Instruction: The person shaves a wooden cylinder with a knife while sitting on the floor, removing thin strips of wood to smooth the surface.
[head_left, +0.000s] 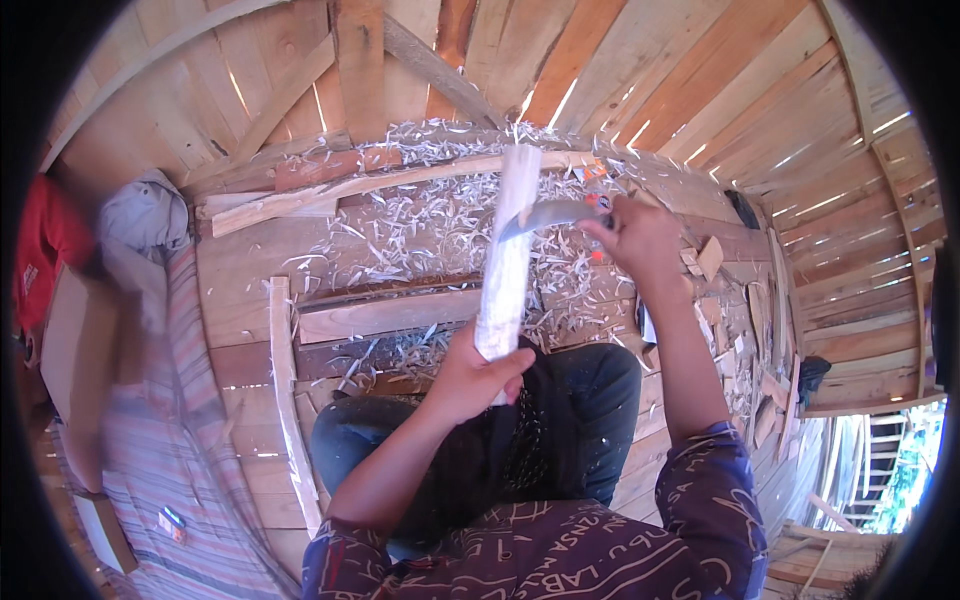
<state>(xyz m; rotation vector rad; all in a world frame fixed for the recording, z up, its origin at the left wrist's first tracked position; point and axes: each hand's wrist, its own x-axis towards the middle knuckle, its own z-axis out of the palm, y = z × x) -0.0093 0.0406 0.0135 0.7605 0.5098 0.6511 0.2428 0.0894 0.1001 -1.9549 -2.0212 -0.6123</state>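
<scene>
My left hand [468, 382] is wrapped round the lower end of a pale, peeled length of wood [506, 280], which points up and away from my lap. My right hand [642, 238] is closed on the handle of a curved knife [556, 214]. Its blade reaches leftward and lies across the upper part of the wood, seemingly against it. Most of the handle is hidden inside my fingers, with a bit of orange-red showing beside them. I sit with bent knees in dark trousers [600, 400], the wood rising between them.
Curly wood shavings [430, 235] litter the plank floor. A long pale strip [400, 183] lies ahead, a thick board [390, 315] nearer, a narrow batten [285, 390] at my left. Striped cloth [160, 440], a grey garment [148, 215] and a cardboard-coloured panel [78, 350] are further left. Offcuts [710, 257] lie right.
</scene>
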